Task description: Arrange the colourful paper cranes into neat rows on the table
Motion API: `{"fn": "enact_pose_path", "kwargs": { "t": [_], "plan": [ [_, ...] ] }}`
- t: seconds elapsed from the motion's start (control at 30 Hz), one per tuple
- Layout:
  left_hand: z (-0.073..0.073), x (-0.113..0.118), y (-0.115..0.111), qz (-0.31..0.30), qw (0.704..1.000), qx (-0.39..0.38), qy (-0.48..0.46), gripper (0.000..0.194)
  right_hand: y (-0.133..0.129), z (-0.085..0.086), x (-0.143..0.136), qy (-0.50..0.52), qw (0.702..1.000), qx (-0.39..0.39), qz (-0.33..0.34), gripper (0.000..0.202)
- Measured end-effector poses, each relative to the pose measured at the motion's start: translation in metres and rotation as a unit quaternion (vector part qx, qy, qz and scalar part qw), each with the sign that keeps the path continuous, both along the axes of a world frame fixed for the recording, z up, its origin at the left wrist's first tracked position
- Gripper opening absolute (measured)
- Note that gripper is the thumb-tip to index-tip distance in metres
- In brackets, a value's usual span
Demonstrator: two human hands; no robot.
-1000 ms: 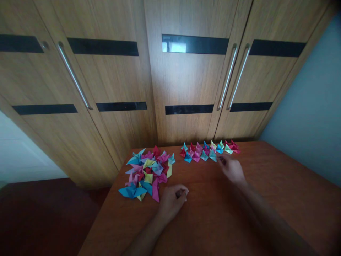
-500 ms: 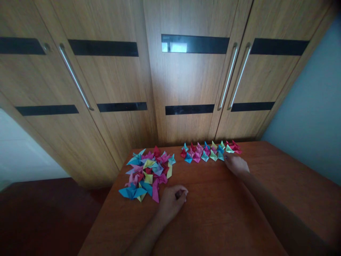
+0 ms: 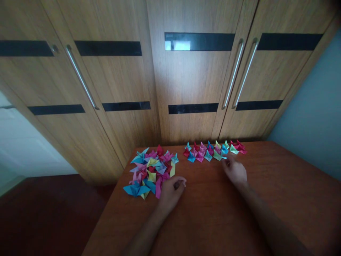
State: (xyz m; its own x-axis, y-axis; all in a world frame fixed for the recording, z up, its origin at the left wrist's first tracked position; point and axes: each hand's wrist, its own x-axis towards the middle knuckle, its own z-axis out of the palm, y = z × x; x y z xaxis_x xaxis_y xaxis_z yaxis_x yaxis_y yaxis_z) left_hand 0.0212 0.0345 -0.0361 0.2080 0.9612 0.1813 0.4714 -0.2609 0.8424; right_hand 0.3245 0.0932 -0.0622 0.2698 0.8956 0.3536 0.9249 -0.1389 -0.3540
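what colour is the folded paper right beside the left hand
Bright pink: the folded paper beside the left hand shows best in the head view.

Red-brown table [image 3: 202, 217]; at left, heap of colourful folded papers [image 3: 151, 176]; near back edge, close rows of similar papers [image 3: 199, 156].

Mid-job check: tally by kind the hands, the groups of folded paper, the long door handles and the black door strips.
Hands: 2 (left hand, right hand)
Groups of folded paper: 2 (jumbled pile, neater rows)
Long door handles: 3
Black door strips: 8
Total: 15
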Motion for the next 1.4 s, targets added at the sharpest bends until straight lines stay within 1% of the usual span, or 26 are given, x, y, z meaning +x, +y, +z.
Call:
{"fn": "enact_pose_path", "kwargs": {
  "t": [0.1,0.17,0.2,0.27,0.33,0.4,0.5,0.6,0.7,0.77,0.87,0.97,1.03,1.07,1.13,1.2,1.23,1.27,1.33,1.4],
  "plan": [
    [0.022,-0.018,0.021,0.065,0.991,0.093,0.077,0.02,-0.007,-0.011,-0.017,0.064,0.996,0.018,0.064,0.028],
    [0.039,-0.035,0.037,0.095,0.973,0.151,0.143,0.02,-0.01,-0.017,-0.022,0.09,0.991,0.019,0.101,0.027],
    [0.047,-0.042,0.045,0.115,0.961,0.168,0.184,0.021,-0.011,-0.019,-0.023,0.099,0.989,0.017,0.112,0.026],
    [0.06,-0.052,0.058,0.127,0.934,0.164,0.293,0.023,-0.012,-0.022,-0.024,0.11,0.986,0.01,0.125,0.026],
    [0.066,-0.052,0.068,0.111,0.912,0.149,0.366,0.022,-0.013,-0.023,-0.023,0.117,0.984,0.007,0.131,0.025],
    [0.065,-0.042,0.073,0.083,0.904,0.141,0.395,0.02,-0.014,-0.022,-0.024,0.118,0.984,0.005,0.136,0.025],
    [0.056,-0.018,0.079,0.054,0.897,0.133,0.419,0.021,-0.016,-0.019,-0.025,0.123,0.982,0.007,0.146,0.026],
    [0.046,0.002,0.085,0.045,0.889,0.119,0.439,0.023,-0.017,-0.017,-0.025,0.138,0.979,0.014,0.149,0.026],
    [0.039,0.011,0.091,0.047,0.886,0.103,0.449,0.023,-0.016,-0.018,-0.025,0.147,0.978,0.017,0.148,0.025],
    [0.037,0.012,0.092,0.049,0.887,0.097,0.448,0.025,-0.015,-0.02,-0.024,0.153,0.977,0.016,0.15,0.024],
    [0.04,0.009,0.09,0.054,0.894,0.101,0.433,0.024,-0.014,-0.021,-0.022,0.169,0.973,0.022,0.157,0.024],
    [0.047,0.008,0.08,0.058,0.906,0.12,0.403,0.022,-0.014,-0.019,-0.022,0.203,0.965,0.033,0.163,0.024],
    [0.049,0.01,0.068,0.052,0.914,0.136,0.38,0.021,-0.016,-0.016,-0.024,0.239,0.954,0.043,0.177,0.025],
    [0.049,0.012,0.061,0.044,0.923,0.145,0.354,0.021,-0.017,-0.013,-0.026,0.261,0.945,0.048,0.191,0.025],
    [0.046,0.019,0.044,0.019,0.951,0.159,0.265,0.019,-0.021,-0.006,-0.032,0.313,0.92,0.05,0.232,0.027],
    [0.039,0.027,0.027,-0.021,0.976,0.155,0.152,0.018,-0.027,0.004,-0.04,0.367,0.888,0.032,0.274,0.031],
    [0.035,0.032,0.019,-0.039,0.982,0.147,0.112,0.018,-0.03,0.009,-0.043,0.392,0.872,0.013,0.292,0.032],
    [0.03,0.035,0.012,-0.048,0.986,0.137,0.087,0.018,-0.034,0.015,-0.046,0.414,0.857,-0.009,0.307,0.034],
    [0.021,0.041,0.003,-0.048,0.99,0.121,0.061,0.02,-0.04,0.022,-0.051,0.444,0.829,-0.054,0.336,0.036],
    [0.013,0.043,0.0,-0.035,0.992,0.111,0.045,0.021,-0.043,0.024,-0.054,0.451,0.81,-0.083,0.366,0.036]
  ]
}}
